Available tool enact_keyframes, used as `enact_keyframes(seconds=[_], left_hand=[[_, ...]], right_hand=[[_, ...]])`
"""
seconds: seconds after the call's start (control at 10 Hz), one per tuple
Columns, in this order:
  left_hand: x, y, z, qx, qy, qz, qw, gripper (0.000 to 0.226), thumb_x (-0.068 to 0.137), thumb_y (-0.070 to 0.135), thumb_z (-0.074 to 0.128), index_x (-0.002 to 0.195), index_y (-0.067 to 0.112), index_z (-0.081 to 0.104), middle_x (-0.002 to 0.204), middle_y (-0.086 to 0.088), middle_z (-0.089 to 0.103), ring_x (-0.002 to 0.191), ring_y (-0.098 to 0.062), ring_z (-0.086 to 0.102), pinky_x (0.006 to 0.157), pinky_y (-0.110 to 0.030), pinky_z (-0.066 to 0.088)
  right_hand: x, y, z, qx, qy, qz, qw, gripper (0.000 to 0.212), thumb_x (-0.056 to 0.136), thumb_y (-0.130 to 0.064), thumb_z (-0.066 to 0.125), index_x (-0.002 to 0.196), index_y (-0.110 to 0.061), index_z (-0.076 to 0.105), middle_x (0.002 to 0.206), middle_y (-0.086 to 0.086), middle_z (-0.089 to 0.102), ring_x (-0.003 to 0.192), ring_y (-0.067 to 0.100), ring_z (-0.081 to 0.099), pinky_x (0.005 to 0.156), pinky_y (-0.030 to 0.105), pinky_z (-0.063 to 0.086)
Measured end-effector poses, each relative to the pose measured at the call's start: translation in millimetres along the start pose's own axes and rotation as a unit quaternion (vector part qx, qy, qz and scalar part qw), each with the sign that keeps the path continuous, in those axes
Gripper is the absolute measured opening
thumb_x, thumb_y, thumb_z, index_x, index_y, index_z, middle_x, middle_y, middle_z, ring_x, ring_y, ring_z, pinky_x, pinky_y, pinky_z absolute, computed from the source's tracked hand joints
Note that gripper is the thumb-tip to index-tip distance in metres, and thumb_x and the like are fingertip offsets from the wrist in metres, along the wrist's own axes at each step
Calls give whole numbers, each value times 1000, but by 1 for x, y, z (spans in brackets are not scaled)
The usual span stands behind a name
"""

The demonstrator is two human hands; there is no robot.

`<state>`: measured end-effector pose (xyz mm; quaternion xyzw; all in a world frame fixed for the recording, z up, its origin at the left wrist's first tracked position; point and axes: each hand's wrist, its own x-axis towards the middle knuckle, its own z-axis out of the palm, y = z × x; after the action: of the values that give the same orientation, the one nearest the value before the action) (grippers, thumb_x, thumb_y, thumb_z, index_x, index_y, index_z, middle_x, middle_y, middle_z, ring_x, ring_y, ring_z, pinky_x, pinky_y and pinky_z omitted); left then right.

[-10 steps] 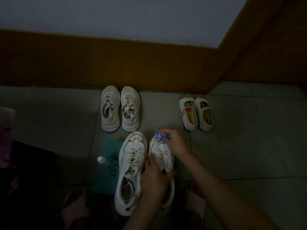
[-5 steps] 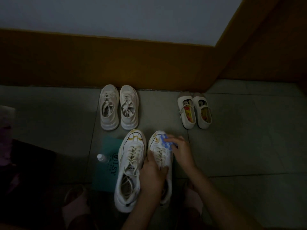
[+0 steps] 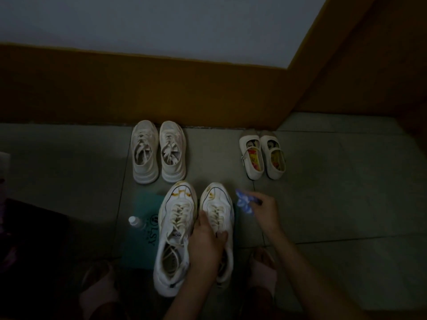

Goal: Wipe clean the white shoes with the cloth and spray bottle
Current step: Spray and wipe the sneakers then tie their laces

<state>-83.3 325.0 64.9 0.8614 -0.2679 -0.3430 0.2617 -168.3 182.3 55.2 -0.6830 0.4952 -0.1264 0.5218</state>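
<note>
Two white lace-up sneakers with yellow-brown stains on their toes stand side by side on the floor: the left sneaker [image 3: 175, 229] and the right sneaker [image 3: 216, 204]. My left hand [image 3: 206, 243] grips the right sneaker over its laces and tongue. My right hand [image 3: 265, 211] pinches a blue-and-white cloth [image 3: 245, 202] just off the right side of that sneaker's toe, apart from it. A small clear spray bottle [image 3: 135, 221] with a white cap lies left of the sneakers at the edge of a teal bag [image 3: 143, 241].
A beige pair of sneakers [image 3: 158, 151] stands by the brown skirting. A small white strap pair [image 3: 263, 154] with colourful insoles stands to the right. My feet in pink slippers [image 3: 99, 294] show at the bottom. Grey floor tiles stretch to the right.
My right hand has drawn the cloth off the right sneaker's toe and out to the right. My left hand keeps its grip on the same sneaker.
</note>
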Motion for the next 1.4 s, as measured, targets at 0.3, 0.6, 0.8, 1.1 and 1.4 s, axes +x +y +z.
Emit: enact_keyframes(seconds=[0.3, 0.6, 0.8, 1.1, 1.4], left_hand=[[1, 1, 3, 23, 10, -11, 1000, 75, 88, 33, 54, 148, 9, 15, 151, -10, 30, 137, -22, 32, 109, -25, 25], [3, -1, 5, 21, -1, -16, 1000, 77, 89, 33, 54, 148, 9, 13, 152, -10, 28, 139, -21, 29, 111, -26, 24], [2, -2, 3, 21, 4, -6, 1000, 76, 89, 31, 55, 148, 7, 14, 151, -12, 29, 138, -23, 31, 110, -26, 24], [-1, 0, 3, 21, 0, 2, 1000, 77, 89, 29, 55, 148, 6, 12, 151, -13, 29, 136, -25, 33, 110, -28, 27], [2, -2, 4, 37, 1, 6, 999, 75, 90, 31, 52, 149, 9, 10, 153, -9, 27, 138, -20, 30, 110, -25, 24]], right_hand=[[50, -57, 65, -215, -207, -131, 945, 30, 91, 4, 46, 118, 8, 59, 127, 23, 57, 121, 34, 49, 110, 26, 24], [28, -35, 49, -283, -158, -180, 929, 32, 90, 6, 41, 109, -1, 66, 106, 7, 55, 115, 30, 42, 95, 28, 32], [26, -20, 11, -363, -140, -167, 906, 23, 86, 3, 52, 101, 18, 61, 85, -5, 46, 86, 17, 51, 74, 15, 42], [37, -56, 8, -227, -109, -208, 945, 22, 80, 4, 57, 98, 13, 67, 103, 17, 63, 94, 15, 59, 88, 6, 41], [49, -32, 66, -217, -256, -204, 920, 7, 72, 9, 63, 70, 4, 68, 73, 15, 66, 81, 9, 61, 86, 16, 41]])
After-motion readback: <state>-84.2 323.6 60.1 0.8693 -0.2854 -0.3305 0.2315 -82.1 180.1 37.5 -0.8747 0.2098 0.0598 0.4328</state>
